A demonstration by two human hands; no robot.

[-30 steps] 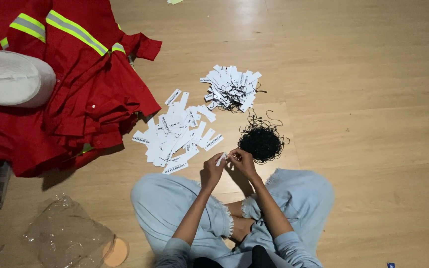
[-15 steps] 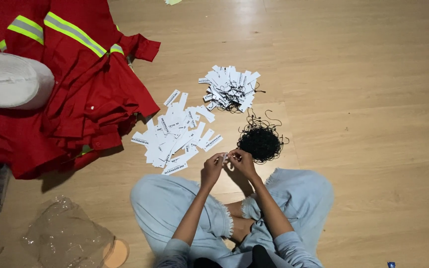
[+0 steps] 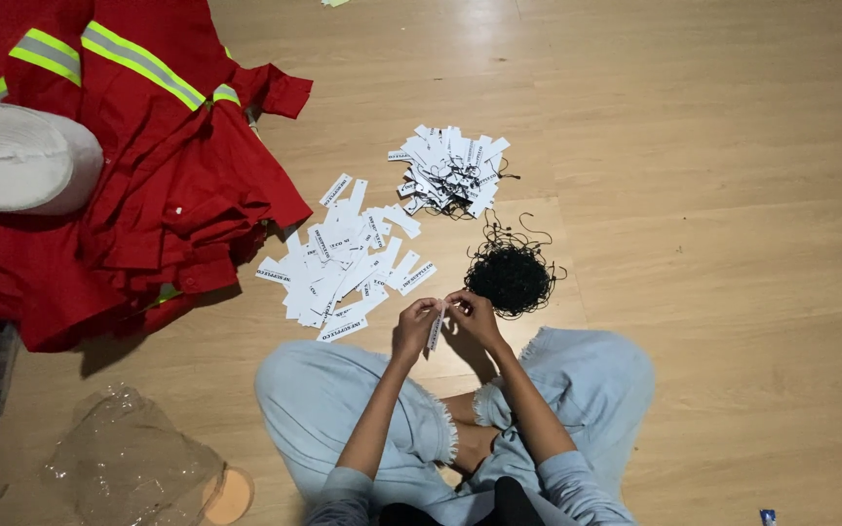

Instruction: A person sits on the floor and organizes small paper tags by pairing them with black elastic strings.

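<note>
In the head view, a person is sitting cross-legged on a smooth, pale wooden floor [image 3: 713, 195], wearing frayed light denim. The left hand [image 3: 415, 327] and right hand [image 3: 473, 317] are meeting in front of the knees, fingertips pressed together, both pinching one narrow white paper tag [image 3: 435, 331] that is hanging between them; whether a cord is also being held is too small to tell.

Just beyond the right hand, a single tangled ball of thin black strings [image 3: 510, 277] is lying on the floor, wiry loops straying from it. Two heaps of flat rectangular tags are lying farther out: a loose scatter of plain tags [image 3: 343, 263] toward the left, and a tighter pile of strung tags [image 3: 450, 170] beyond it, black threads showing among them. The tags are overlapping too much to count.

At the floor's left edge, red fabric workwear [image 3: 148, 195] with yellow-and-grey reflective stripes is lying crumpled and cut off by the frame, a round white cap [image 3: 21, 161] resting on it. One crinkled clear plastic bag [image 3: 129, 463] is lying near the lower left corner.
</note>
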